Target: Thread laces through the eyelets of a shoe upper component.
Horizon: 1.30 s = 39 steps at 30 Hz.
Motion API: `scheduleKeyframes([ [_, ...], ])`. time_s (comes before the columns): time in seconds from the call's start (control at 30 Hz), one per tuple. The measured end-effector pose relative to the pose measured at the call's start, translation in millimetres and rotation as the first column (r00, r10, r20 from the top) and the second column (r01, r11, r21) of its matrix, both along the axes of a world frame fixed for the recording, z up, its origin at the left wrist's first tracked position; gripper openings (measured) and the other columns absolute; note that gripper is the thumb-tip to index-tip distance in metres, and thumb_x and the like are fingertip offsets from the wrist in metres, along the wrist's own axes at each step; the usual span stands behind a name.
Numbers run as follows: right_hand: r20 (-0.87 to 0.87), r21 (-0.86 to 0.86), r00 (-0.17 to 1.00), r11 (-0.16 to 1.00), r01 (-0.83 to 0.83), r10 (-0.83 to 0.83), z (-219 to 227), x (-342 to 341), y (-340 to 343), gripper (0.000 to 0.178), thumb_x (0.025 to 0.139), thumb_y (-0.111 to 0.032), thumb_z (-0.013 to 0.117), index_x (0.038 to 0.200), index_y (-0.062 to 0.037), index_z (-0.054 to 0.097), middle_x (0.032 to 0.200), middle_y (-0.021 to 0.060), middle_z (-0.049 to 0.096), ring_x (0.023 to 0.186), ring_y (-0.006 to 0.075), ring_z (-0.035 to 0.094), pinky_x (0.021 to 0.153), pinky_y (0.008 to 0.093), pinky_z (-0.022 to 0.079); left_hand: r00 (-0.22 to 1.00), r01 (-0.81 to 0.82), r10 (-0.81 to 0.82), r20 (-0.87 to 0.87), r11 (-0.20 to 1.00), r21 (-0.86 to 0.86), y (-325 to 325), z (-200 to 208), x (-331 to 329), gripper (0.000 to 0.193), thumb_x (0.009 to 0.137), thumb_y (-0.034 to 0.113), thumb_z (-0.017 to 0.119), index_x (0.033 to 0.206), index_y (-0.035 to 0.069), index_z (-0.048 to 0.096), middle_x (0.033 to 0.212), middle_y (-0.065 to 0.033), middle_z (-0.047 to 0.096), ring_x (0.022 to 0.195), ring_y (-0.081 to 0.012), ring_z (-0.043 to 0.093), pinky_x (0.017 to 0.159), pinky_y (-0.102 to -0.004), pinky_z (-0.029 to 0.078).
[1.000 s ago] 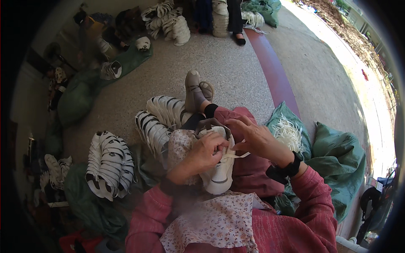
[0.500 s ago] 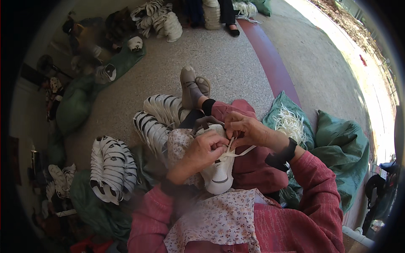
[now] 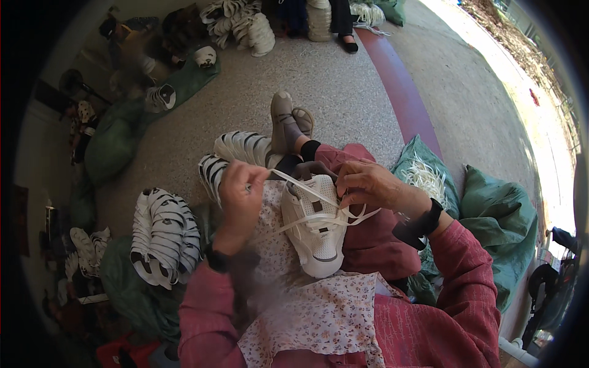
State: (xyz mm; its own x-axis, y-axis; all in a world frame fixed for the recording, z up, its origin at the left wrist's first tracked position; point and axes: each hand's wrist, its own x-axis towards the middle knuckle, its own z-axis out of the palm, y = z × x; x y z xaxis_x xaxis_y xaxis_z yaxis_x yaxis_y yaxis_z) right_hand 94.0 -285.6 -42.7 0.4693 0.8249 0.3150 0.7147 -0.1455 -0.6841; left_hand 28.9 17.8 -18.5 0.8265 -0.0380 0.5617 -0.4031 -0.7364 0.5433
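Observation:
A white shoe upper [image 3: 319, 244] with mesh panels and grey trim rests on my lap, its toe toward me. Flat white lace [image 3: 305, 186] crosses its front, with loose ends trailing to both sides. My left hand [image 3: 240, 193] is raised to the left of the shoe, closed in a pinch on the lace, which stretches taut across to the shoe's right side. At that right edge, by the eyelets, my right hand [image 3: 368, 184] pinches the upper; its fingertips partly cover the spot where the lace runs in.
Nested stacks of white shoe uppers [image 3: 164, 236] stand at my left, and another [image 3: 242, 147] lies beyond my lap. On my right, a green sack [image 3: 500, 208] sits beside a bundle of white laces [image 3: 424, 178]. Other people [image 3: 132, 46] sit at the far left among more uppers.
My left hand has moved away from the shoe, up and to the left, drawing the lace out taut. My right hand stays at the shoe's right edge.

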Motion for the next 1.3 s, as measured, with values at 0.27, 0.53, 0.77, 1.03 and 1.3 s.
scheduleKeyframes([
  [0.27, -0.088, 0.026, 0.996, 0.999, 0.023, -0.020, -11, -1, 13, 0.025, 0.080, -0.024, 0.080, 0.097, -0.0092, 0.069, 0.095, 0.0062, 0.060, 0.094, 0.0265, 0.062, 0.081, 0.0375, 0.049, 0.684, -0.710, 0.636, 0.356, 0.693, 0.126, 253, 20, -43, 0.008, 0.091, 0.010, 0.071, 0.091, 0.003, 0.067, 0.086, -0.0050, 0.058, 0.071, -0.0169, 0.057, 0.066, -0.0299, 0.048],
  [0.53, -0.107, 0.103, 0.966, 0.964, 0.245, -0.234, 21, -37, 5, 0.018, 0.089, -0.006, 0.067, 0.106, -0.0075, 0.066, 0.099, 0.0076, 0.061, 0.093, 0.0286, 0.064, 0.079, 0.0372, 0.052, 0.941, -0.286, 0.240, -0.238, 0.941, -0.179, 83, -41, -65, 0.032, 0.086, 0.009, 0.074, 0.116, 0.004, 0.062, 0.100, -0.0062, 0.060, 0.089, -0.0181, 0.058, 0.082, -0.0300, 0.048],
  [0.77, 0.142, -0.050, 0.974, 0.981, 0.187, -0.178, 26, -70, 15, 0.017, 0.088, -0.010, 0.068, 0.104, -0.0068, 0.063, 0.096, 0.0084, 0.057, 0.080, 0.0314, 0.064, 0.070, 0.0395, 0.052, 0.946, 0.300, -0.310, -0.094, 0.948, -0.104, -25, 0, -37, 0.026, 0.083, 0.010, 0.069, 0.109, 0.006, 0.064, 0.112, -0.0115, 0.061, 0.106, -0.0315, 0.058, 0.096, -0.0386, 0.045],
  [1.03, -0.190, -0.126, 0.950, 0.965, 0.229, -0.250, 24, -74, 18, 0.011, 0.091, -0.008, 0.065, 0.101, -0.0048, 0.062, 0.097, 0.0095, 0.054, 0.083, 0.0257, 0.063, 0.071, 0.0371, 0.050, 0.857, 0.448, -0.456, -0.241, 0.889, -0.089, -35, -17, -16, 0.019, 0.080, 0.025, 0.071, 0.086, 0.008, 0.064, 0.097, -0.0060, 0.052, 0.098, -0.0259, 0.046, 0.093, -0.0382, 0.036],
  [1.3, -0.593, -0.148, 0.770, 0.972, 0.184, -0.236, 36, -69, 15, 0.021, 0.089, -0.001, 0.068, 0.107, -0.0046, 0.057, 0.098, 0.0024, 0.054, 0.079, 0.0089, 0.055, 0.067, 0.0264, 0.047, 0.795, 0.477, -0.503, -0.338, 0.864, -0.163, -29, -21, -14, 0.029, 0.085, 0.033, 0.071, 0.079, 0.007, 0.060, 0.098, -0.0041, 0.048, 0.095, -0.0220, 0.040, 0.093, -0.0348, 0.031],
])
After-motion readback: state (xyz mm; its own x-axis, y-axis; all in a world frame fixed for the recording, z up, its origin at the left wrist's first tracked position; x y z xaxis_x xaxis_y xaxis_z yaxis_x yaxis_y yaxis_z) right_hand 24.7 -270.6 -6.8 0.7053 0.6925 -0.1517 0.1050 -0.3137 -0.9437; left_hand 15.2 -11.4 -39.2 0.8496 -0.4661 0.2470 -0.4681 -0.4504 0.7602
